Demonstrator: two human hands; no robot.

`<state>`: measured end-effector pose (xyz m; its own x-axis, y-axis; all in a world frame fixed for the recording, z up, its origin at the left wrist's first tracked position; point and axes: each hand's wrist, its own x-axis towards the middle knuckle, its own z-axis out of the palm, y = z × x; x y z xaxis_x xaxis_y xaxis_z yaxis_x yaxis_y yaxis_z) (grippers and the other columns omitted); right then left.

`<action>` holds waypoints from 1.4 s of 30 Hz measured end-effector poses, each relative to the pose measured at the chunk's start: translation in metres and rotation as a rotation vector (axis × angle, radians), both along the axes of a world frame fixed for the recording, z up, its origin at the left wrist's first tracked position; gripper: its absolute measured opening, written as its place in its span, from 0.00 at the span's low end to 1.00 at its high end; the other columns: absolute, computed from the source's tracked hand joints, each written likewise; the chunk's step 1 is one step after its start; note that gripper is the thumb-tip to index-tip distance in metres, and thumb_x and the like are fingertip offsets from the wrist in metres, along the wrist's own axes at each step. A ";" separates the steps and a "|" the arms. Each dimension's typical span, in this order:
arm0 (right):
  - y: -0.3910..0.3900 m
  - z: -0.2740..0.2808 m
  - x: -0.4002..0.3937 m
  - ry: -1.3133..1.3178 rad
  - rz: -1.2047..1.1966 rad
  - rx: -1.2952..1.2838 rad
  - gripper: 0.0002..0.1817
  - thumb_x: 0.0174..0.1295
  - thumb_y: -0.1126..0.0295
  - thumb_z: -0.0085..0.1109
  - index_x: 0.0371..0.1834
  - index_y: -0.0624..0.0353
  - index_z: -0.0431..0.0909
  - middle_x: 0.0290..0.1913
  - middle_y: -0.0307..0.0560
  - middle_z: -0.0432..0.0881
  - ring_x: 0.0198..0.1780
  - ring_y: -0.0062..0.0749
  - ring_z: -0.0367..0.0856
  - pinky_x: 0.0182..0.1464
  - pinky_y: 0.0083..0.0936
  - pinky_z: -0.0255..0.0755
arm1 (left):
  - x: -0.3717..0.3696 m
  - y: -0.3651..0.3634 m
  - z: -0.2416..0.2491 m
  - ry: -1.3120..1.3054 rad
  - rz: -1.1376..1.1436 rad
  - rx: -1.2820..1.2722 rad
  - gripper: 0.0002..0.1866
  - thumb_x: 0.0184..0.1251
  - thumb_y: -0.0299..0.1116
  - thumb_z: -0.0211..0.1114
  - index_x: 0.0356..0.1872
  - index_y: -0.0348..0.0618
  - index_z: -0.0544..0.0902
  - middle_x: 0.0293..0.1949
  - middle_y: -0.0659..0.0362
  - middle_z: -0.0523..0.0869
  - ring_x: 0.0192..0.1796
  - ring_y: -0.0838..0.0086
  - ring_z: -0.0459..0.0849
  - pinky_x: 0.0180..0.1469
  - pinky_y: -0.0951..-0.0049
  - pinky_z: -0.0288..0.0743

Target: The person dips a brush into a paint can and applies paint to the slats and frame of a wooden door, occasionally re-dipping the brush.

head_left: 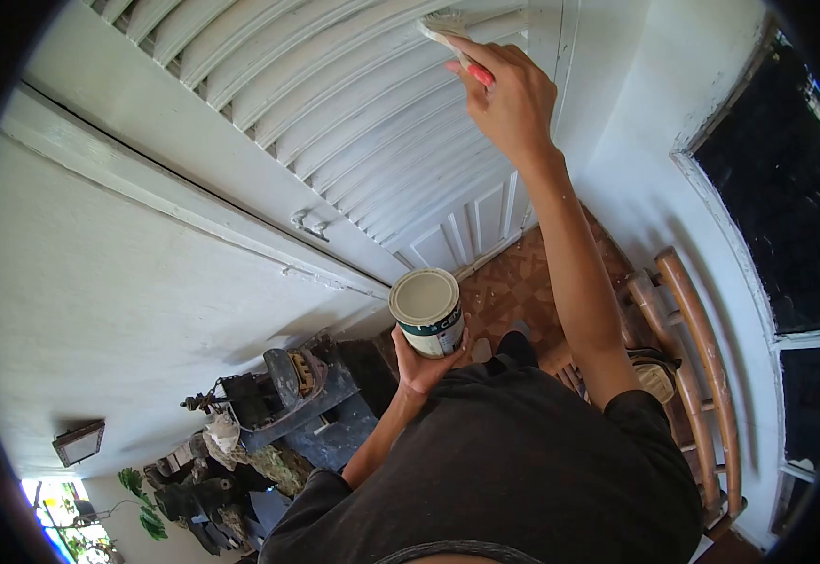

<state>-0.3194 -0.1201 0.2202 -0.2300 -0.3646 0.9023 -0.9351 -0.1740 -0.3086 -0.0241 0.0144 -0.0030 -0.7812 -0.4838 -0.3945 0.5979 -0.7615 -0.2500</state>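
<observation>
My right hand (515, 94) is closed around a paintbrush (479, 73) with a red part on its handle. The whitish bristles touch a slat near the top of the white louvered door (354, 122). Low in front of my body, my left hand (419, 362) grips a paint can (427, 315) from beneath and the side. The can is upright and its top is open, with pale paint inside and a dark green band on the label. A metal door handle (310, 226) sits on the door's frame, left of the slats.
A wooden chair (701, 367) stands at my right beside the white wall and a dark-paned window (772, 179). At lower left, a cluttered dark table (325, 428) holds several items. The floor (513, 282) has brown parquet-like patterning. A framed picture (79, 443) hangs on the left wall.
</observation>
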 end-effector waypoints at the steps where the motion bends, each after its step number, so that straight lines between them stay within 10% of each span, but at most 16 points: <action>1: 0.004 0.001 -0.002 -0.004 -0.008 -0.018 0.20 0.58 0.72 0.71 0.55 0.43 0.89 0.36 0.31 0.90 0.37 0.30 0.85 0.35 0.32 0.80 | -0.001 -0.002 0.002 0.004 -0.006 -0.017 0.45 0.67 0.62 0.57 0.79 0.43 0.67 0.76 0.47 0.71 0.79 0.50 0.65 0.77 0.47 0.65; 12: 0.000 0.013 -0.022 0.008 -0.288 -0.014 0.17 0.59 0.71 0.71 0.53 0.47 0.89 0.39 0.34 0.91 0.44 0.34 0.86 0.38 0.35 0.82 | -0.002 -0.005 0.001 0.011 -0.030 -0.037 0.44 0.67 0.60 0.56 0.78 0.42 0.68 0.74 0.47 0.73 0.79 0.50 0.66 0.77 0.44 0.65; 24: 0.008 0.021 0.117 -0.129 0.435 -0.074 0.21 0.58 0.77 0.72 0.56 0.50 0.89 0.35 0.44 0.91 0.36 0.31 0.87 0.35 0.29 0.80 | -0.004 -0.018 -0.005 0.007 -0.025 -0.028 0.44 0.67 0.61 0.57 0.78 0.44 0.68 0.76 0.45 0.70 0.80 0.48 0.64 0.77 0.43 0.65; 29: -0.008 0.018 0.106 -0.893 0.821 0.092 0.12 0.78 0.68 0.57 0.51 0.60 0.89 0.33 0.49 0.92 0.19 0.07 0.65 0.20 0.14 0.58 | -0.005 -0.022 -0.007 0.025 -0.033 -0.041 0.43 0.68 0.62 0.57 0.78 0.44 0.69 0.76 0.45 0.71 0.79 0.47 0.65 0.76 0.43 0.66; 31: -0.027 0.015 0.075 -0.972 0.673 -0.010 0.11 0.77 0.67 0.58 0.45 0.60 0.89 0.30 0.45 0.92 0.26 0.14 0.80 0.30 0.20 0.71 | -0.006 -0.023 -0.006 0.032 -0.030 -0.049 0.43 0.68 0.62 0.57 0.78 0.44 0.69 0.75 0.45 0.71 0.79 0.47 0.66 0.76 0.43 0.67; 42: -0.037 0.002 -0.065 -1.103 0.098 -0.620 0.15 0.71 0.66 0.54 0.48 0.67 0.84 0.29 0.55 0.91 0.35 0.25 0.85 0.53 0.24 0.72 | 0.001 -0.027 -0.006 0.024 -0.022 -0.007 0.43 0.68 0.60 0.57 0.78 0.44 0.68 0.75 0.45 0.72 0.78 0.47 0.66 0.76 0.43 0.67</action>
